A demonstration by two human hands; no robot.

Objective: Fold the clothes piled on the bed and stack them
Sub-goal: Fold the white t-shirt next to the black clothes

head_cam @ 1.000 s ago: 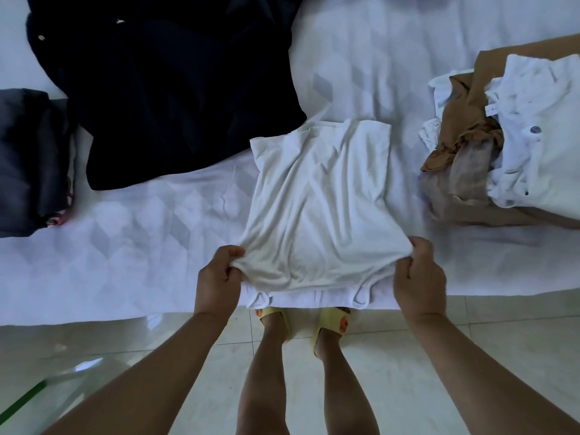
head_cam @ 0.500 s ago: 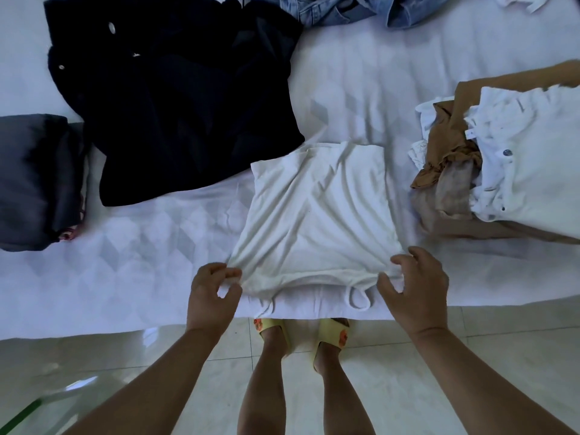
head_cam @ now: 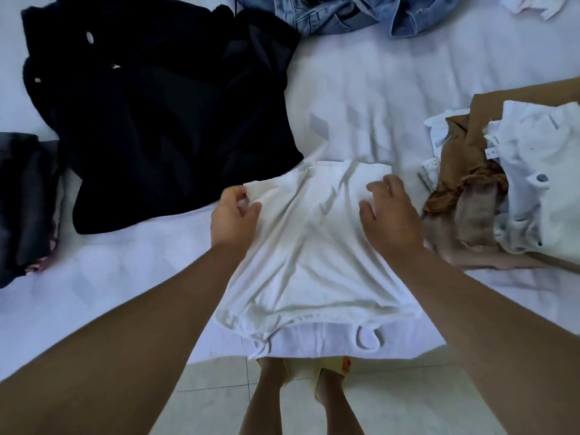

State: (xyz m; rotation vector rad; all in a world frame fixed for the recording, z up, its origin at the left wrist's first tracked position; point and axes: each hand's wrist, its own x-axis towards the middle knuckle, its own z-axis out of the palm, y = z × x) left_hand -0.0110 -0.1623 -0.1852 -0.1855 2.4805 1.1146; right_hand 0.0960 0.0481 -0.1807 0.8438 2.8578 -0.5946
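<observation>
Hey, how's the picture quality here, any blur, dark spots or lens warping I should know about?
Head view: soft daylight, bluish cast; the black garment is so dark its folds barely read; the left hand and right hand look slightly soft on the white top; wide-angle stretch enlarges the forearms near the bottom corners; no glare on the bed.

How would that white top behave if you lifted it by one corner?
The white top would probably droop: it lies creased, its straps dangling over the bed edge. It looks thin, so likely light. The left hand pinching its corner suggests it bunches easily.
</observation>
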